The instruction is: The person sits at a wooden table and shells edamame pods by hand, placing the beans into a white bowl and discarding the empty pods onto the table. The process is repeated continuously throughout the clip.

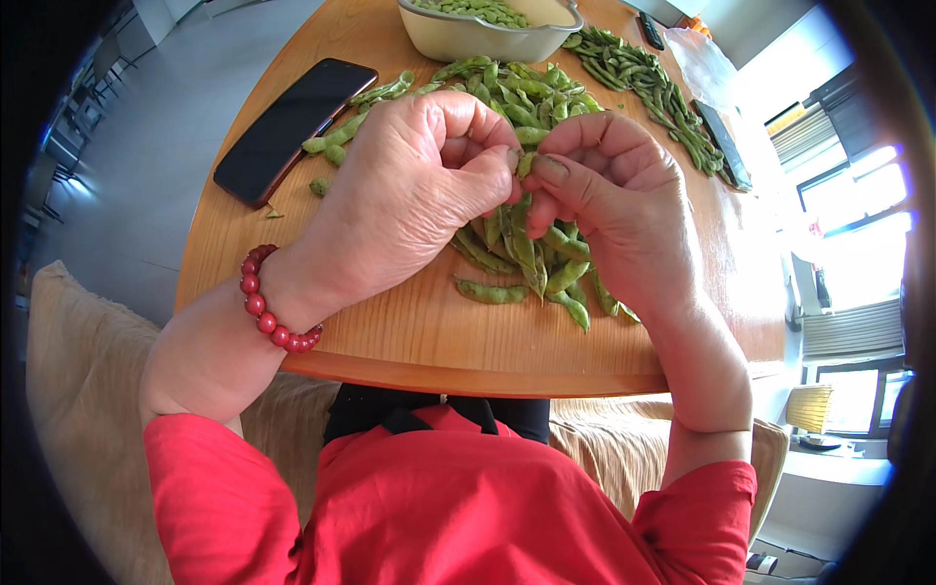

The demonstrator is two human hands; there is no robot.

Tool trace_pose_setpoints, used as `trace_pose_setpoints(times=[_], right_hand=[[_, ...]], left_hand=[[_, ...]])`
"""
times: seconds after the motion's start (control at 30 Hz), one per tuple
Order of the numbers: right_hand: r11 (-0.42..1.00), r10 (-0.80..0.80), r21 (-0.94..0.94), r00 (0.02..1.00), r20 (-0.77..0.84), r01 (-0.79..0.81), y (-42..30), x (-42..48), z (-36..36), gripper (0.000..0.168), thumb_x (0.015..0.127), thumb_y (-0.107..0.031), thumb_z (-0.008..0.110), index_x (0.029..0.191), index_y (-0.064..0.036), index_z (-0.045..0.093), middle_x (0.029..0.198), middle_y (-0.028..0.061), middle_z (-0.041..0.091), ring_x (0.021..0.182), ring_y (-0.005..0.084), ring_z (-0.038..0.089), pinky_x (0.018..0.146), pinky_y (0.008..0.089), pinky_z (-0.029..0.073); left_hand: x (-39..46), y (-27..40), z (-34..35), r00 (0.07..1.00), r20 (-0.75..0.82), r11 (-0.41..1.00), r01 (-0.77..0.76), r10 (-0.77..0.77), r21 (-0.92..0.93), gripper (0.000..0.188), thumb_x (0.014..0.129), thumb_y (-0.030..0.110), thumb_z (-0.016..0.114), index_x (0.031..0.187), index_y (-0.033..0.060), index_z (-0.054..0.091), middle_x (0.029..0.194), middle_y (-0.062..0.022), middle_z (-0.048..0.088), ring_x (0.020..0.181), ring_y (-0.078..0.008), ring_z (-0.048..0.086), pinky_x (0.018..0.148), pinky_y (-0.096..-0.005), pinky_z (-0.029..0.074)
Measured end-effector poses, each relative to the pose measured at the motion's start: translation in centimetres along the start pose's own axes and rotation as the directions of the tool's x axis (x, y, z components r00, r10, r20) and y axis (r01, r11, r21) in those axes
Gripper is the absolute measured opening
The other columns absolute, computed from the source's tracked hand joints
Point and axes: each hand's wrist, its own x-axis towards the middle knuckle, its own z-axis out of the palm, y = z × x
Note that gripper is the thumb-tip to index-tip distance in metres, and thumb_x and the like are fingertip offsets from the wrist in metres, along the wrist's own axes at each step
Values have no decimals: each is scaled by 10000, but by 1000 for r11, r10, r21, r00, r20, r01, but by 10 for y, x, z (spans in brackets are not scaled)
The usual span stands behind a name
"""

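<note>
Between the fingertips of both hands is a small green soybean pod, pinched over the heap. My left hand, with a red bead bracelet at its wrist, grips the pod's left side with thumb and forefinger. From the right, my right hand holds it the same way. Beneath and behind them, a heap of green soybean pods lies on the wooden table. Beyond the heap stands a cream plastic basin containing green beans or pods; their exact kind is hard to tell.
A dark smartphone lies at the table's left, with a few loose pods beside it. Along the right side stretches a strip of flatter, darker green pods. Near it are a dark flat object, a clear plastic bag and a black remote control.
</note>
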Motion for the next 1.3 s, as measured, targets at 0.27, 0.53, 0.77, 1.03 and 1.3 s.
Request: trace_pose_setpoints(times=[0.27, 0.53, 0.77, 1.03, 1.3], right_hand=[[995, -101, 23, 995, -21, 102, 0, -4, 10, 113, 813, 6, 574, 917, 30, 537, 765, 61, 597, 655, 86, 567, 604, 184, 460], [995, -37, 95, 999, -8, 38, 3, 0, 4, 122, 804, 13, 574, 920, 27, 540, 776, 57, 590, 633, 85, 542, 591, 192, 450], [994, -107, -8, 994, -7, 107, 3, -3, 10, 128, 804, 5, 582, 923, 20, 537, 791, 48, 586, 661, 72, 539, 599, 182, 447], [996, -80, 45, 997, 21, 79, 4, -2, 7, 132, 802, 1, 584, 925, 16, 539, 796, 54, 588, 668, 75, 544, 608, 183, 450], [973, 43, 223, 997, 67, -57, 0, 0, 1, 140, 803, -15, 582, 932, 22, 542, 794, 74, 599, 647, 116, 567, 603, 207, 455]], left_hand=[[-6, 2, 8, 992, -76, 994, -94, 97, 52, 69, 855, 29, 518, 903, -11, 548, 742, -15, 601, 643, -27, 539, 567, -162, 438], [-1, -2, 2, 996, 29, 964, 87, -82, -251, 145, 854, 137, 527, 916, 10, 555, 757, -24, 594, 628, -39, 508, 561, -154, 410], [-3, -1, 3, 1000, -1, 995, -31, 31, -94, 128, 858, 139, 566, 887, 14, 568, 750, -20, 600, 638, -33, 521, 566, -161, 425], [-3, 1, 4, 999, -14, 997, -37, 36, -64, 118, 868, 120, 564, 891, 5, 575, 753, -14, 605, 654, -27, 534, 587, -166, 447], [-2, -2, 2, 997, -61, 998, -55, 53, -39, 104, 866, 118, 555, 869, 14, 561, 736, 4, 583, 678, -29, 543, 602, -171, 451]])
